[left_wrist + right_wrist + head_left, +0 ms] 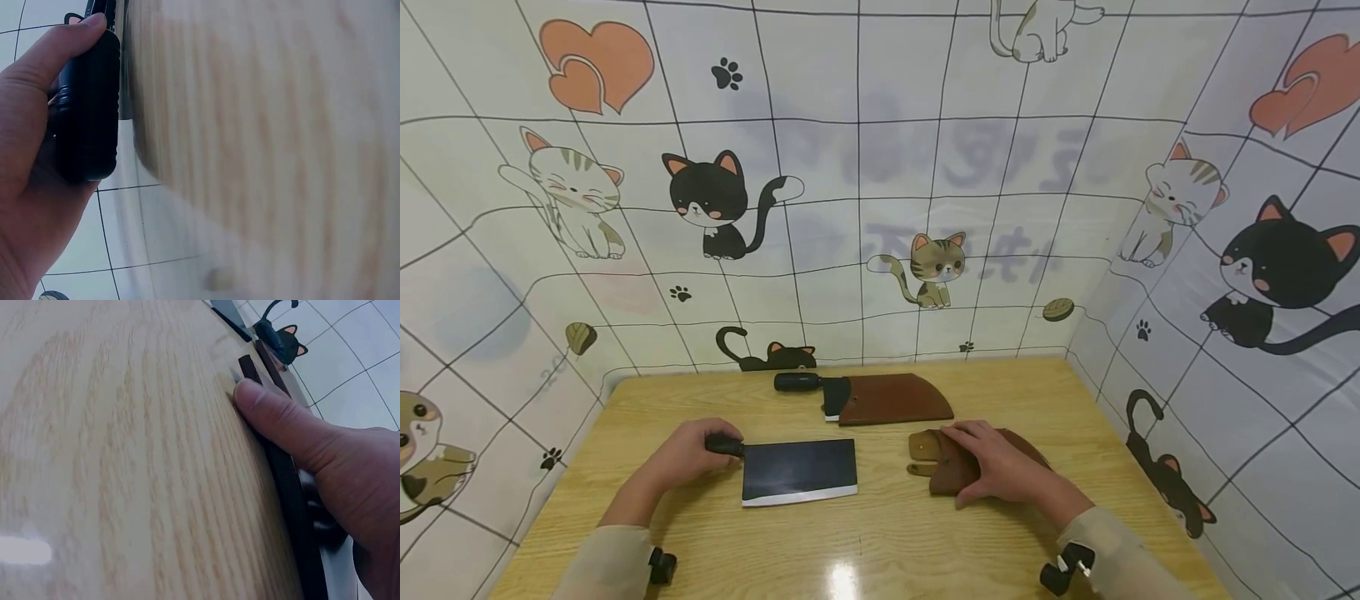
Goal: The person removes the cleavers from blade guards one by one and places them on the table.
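A cleaver (799, 469) with a dark blade and a pale cutting edge lies on the left half of the table, its edge towards me. My left hand (691, 452) grips its black handle (89, 112), the thumb lying along the handle's top in the left wrist view. To the right, a brown leather knife sheath (949, 475) with a tan snap strap (923, 446) rests on the wood. My right hand (1003, 467) holds it from above, fingers at the far edge and thumb (275, 412) at the near edge. The palm hides much of the sheath.
Behind both hands lies a second knife with a black handle (797, 382), its blade inside a brown sheath (895, 400). The wooden table (850, 542) is bounded by a white cat-print cloth (820, 283) at the back and sides.
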Motion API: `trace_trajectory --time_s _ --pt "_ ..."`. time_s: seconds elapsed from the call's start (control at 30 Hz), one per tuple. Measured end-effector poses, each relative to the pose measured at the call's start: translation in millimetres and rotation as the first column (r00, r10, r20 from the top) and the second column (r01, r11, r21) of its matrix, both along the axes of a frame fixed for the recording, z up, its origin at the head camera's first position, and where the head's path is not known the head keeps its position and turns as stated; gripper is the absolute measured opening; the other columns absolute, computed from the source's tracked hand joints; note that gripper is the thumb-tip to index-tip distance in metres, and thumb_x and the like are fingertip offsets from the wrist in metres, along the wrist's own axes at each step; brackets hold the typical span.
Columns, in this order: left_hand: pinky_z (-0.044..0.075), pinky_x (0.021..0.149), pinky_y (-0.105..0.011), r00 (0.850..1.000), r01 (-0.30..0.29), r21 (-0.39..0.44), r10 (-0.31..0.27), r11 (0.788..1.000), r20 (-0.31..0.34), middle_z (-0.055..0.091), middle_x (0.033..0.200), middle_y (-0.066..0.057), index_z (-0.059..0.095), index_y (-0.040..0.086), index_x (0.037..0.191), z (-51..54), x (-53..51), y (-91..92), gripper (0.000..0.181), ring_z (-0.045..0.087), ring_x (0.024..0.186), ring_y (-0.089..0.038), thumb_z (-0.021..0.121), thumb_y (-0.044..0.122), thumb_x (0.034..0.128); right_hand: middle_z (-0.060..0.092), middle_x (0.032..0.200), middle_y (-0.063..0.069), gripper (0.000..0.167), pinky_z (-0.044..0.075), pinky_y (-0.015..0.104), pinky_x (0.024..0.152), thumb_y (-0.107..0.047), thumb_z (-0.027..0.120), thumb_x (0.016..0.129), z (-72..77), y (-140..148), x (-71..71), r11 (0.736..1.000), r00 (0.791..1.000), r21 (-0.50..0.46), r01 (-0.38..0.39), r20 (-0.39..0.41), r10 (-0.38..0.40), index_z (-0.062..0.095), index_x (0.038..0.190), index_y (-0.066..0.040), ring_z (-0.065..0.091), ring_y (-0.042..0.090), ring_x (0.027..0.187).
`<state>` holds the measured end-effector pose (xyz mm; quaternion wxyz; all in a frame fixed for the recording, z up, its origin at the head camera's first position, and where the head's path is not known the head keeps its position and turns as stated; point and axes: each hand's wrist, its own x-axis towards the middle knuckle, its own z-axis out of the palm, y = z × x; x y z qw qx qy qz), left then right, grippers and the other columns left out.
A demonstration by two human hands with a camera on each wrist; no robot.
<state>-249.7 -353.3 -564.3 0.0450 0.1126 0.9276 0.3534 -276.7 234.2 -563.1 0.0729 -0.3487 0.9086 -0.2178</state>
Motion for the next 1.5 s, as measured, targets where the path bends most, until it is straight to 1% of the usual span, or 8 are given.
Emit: trace_trajectory --time_s 0.2,0.33,0.6,0.77,1.0,1.23,1.43,1.5 --pt "0.057 0.092 -0.042 1.000 -0.008 0.000 0.008 1.000 0.019 0.075 0.118 -0.002 0.082 0.020 0.113 -1.8 -0.9 0.4 0.029 0.067 0.107 -0.022 0.095 0.019 0.0870 0.043 0.168 0.010 0.119 0.044 0.064 0.116 -0.063 0.096 0.078 -6.1 2.2 -1.4 1.000 0.999 -0.028 0.003 0.040 -0.001 0.042 0.171 -0.013 0.041 0.039 0.154" --pt "0.056 0.094 -0.046 1.000 -0.014 -0.006 0.014 1.000 0.021 0.075 0.118 0.000 0.081 0.022 0.114 -1.8 -2.1 -0.4 0.031 0.067 0.108 -0.022 0.096 0.021 0.0869 0.041 0.169 0.009 0.118 0.044 0.064 0.116 -0.065 0.094 0.080 -9.4 3.8 -2.1 0.999 0.999 -0.038 -0.005 0.045 0.007 0.041 0.172 -0.015 0.040 0.038 0.155" --pt "0.056 0.097 -0.050 1.000 -0.006 -0.029 0.006 1.000 0.005 0.075 0.121 -0.001 0.081 0.020 0.118 -0.4 -1.6 0.2 0.034 0.068 0.112 -0.024 0.095 0.024 0.0879 0.036 0.171 0.009 0.119 0.045 0.063 0.115 -0.066 0.092 0.081 -13.4 6.1 -3.4 0.998 0.998 -0.055 -0.014 0.061 0.018 0.038 0.174 -0.014 0.037 0.038 0.156" --pt "0.055 0.098 -0.051 1.000 -0.019 -0.031 0.020 0.999 0.021 0.075 0.122 -0.003 0.081 0.019 0.119 2.3 -0.9 1.8 0.034 0.067 0.113 -0.025 0.095 0.023 0.0881 0.035 0.172 0.009 0.120 0.044 0.063 0.116 -0.067 0.092 0.080 -15.4 6.6 -4.1 0.998 0.998 -0.059 -0.007 0.060 0.011 0.038 0.174 -0.015 0.035 0.037 0.157" --pt "0.055 0.100 -0.054 1.000 -0.009 -0.026 0.010 1.000 0.025 0.074 0.126 -0.004 0.080 0.017 0.122 5.3 -0.7 4.2 0.037 0.067 0.118 -0.028 0.095 0.026 0.0898 0.038 0.170 0.012 0.115 0.044 0.065 0.115 -0.065 0.093 0.082 -12.0 3.7 -2.0 0.995 0.998 -0.101 0.016 0.068 -0.009 0.044 0.171 -0.012 0.036 0.038 0.156" --pt "0.054 0.101 -0.054 1.000 0.000 0.023 0.000 1.000 0.014 0.075 0.126 -0.002 0.079 0.015 0.126 11.0 -5.5 9.2 0.038 0.068 0.121 -0.029 0.092 0.031 0.0936 0.041 0.168 0.014 0.102 0.046 0.064 0.113 -0.062 0.091 0.086 -5.1 0.2 -3.0 0.991 0.998 -0.122 0.046 0.043 -0.041 0.051 0.166 -0.012 0.039 0.039 0.154" --pt "0.051 0.107 -0.060 0.999 0.013 0.019 -0.012 1.000 -0.052 0.076 0.127 -0.001 0.079 0.014 0.126 15.8 -13.0 18.6 0.035 0.068 0.122 -0.030 0.089 0.031 0.0969 0.044 0.166 0.013 0.094 0.046 0.063 0.115 -0.063 0.089 0.088 5.5 -7.3 -10.7 0.991 0.998 -0.127 0.053 0.026 -0.050 0.057 0.161 -0.012 0.042 0.038 0.153" --pt "0.051 0.107 -0.060 0.997 0.020 0.016 -0.019 1.000 -0.075 0.076 0.126 -0.002 0.079 0.013 0.126 17.4 -15.6 23.5 0.034 0.069 0.121 -0.030 0.089 0.030 0.0975 0.045 0.165 0.011 0.094 0.045 0.062 0.116 -0.064 0.088 0.089 9.2 -11.1 -14.4 0.992 0.999 -0.120 0.049 0.029 -0.046 0.058 0.160 -0.012 0.042 0.036 0.152"
